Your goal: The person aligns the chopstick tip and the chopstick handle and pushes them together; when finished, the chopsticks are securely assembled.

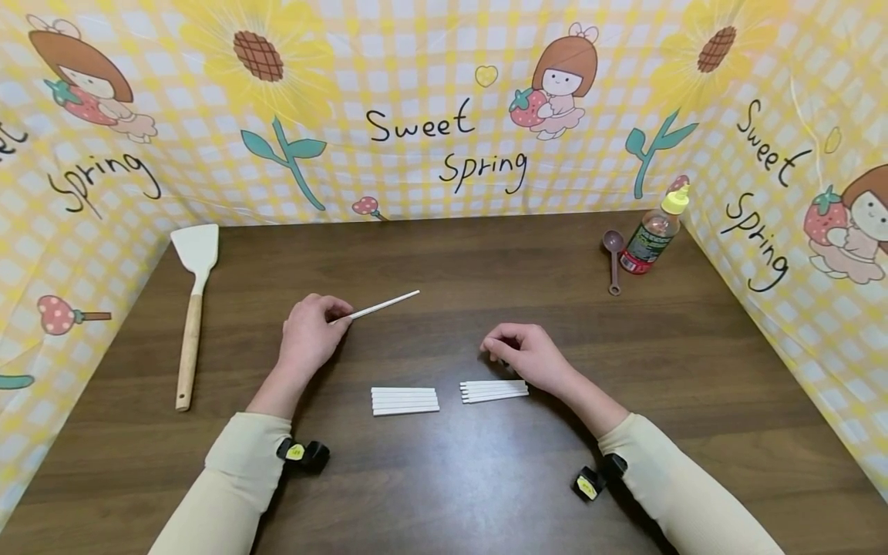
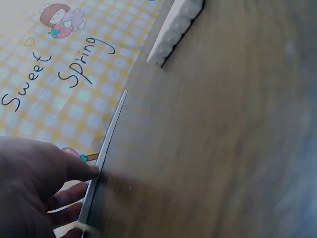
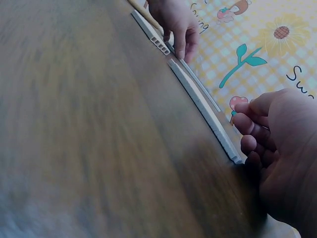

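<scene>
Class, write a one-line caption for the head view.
Left hand pinching a slim white stick, right hand empty, at a brown wood-grain table.

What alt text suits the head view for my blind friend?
A white stick is in the grip of a person's left hand at a brown table; the right hand is empty, near two rows of sticks. At left, a spatula; at right, a spoon and bottle.

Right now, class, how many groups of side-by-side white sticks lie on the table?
2: the left group, low-centre in the head view, and the right group beside it, near the right hand. The left hand holds a single stick, outside both. None seems hidden.
</scene>
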Demonstrator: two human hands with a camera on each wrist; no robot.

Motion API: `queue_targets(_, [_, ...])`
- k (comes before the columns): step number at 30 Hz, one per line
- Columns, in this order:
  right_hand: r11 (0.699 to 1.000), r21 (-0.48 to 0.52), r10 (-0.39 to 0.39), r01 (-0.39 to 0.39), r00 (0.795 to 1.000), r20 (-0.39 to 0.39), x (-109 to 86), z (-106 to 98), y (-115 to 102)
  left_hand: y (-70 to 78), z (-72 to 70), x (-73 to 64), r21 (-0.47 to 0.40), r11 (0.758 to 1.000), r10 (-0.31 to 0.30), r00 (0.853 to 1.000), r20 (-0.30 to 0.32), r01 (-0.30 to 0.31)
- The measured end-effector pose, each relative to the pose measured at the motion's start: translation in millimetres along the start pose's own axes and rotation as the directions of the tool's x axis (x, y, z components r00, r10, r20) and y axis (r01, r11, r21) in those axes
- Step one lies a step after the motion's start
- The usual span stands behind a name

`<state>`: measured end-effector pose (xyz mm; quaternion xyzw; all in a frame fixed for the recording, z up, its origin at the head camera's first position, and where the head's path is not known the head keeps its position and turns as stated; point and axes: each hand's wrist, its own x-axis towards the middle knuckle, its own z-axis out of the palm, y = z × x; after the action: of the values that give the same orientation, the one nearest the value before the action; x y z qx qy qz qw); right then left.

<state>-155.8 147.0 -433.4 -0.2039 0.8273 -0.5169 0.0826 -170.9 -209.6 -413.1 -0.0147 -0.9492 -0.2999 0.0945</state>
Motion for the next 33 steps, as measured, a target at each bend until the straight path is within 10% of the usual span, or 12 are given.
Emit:
queue_targets(7, [1.0,0.008,0.0,0.0,1.0,0.017,0.3,0.6,1.7,6.7,3.9,2.7,-0.096,0.991,0.086,0.992,-0.093,-0.094])
queue_targets(15, [1.0,-0.025,-0.017,0.018,0.999,0.046,-0.3,-1.1,0.5,20.8,10.2,-1.6,-0.223,0.959,0.208,0.97,0.128,-0.177])
queue_targets(23, [0.996,-0.029,-0.08,0.083,0.992,0.099,-0.1,-2.0,1.8,34.4,15.0,-9.1,-0.311,0.926,0.333,0.848,0.411,-0.213])
queue_targets(33, [0.983,0.004,-0.183,0.186,0.964,0.195,0.2,-3.7,2.7,40.5,19.4,-14.8,-0.351,0.908,0.401,0.725,0.56,-0.23])
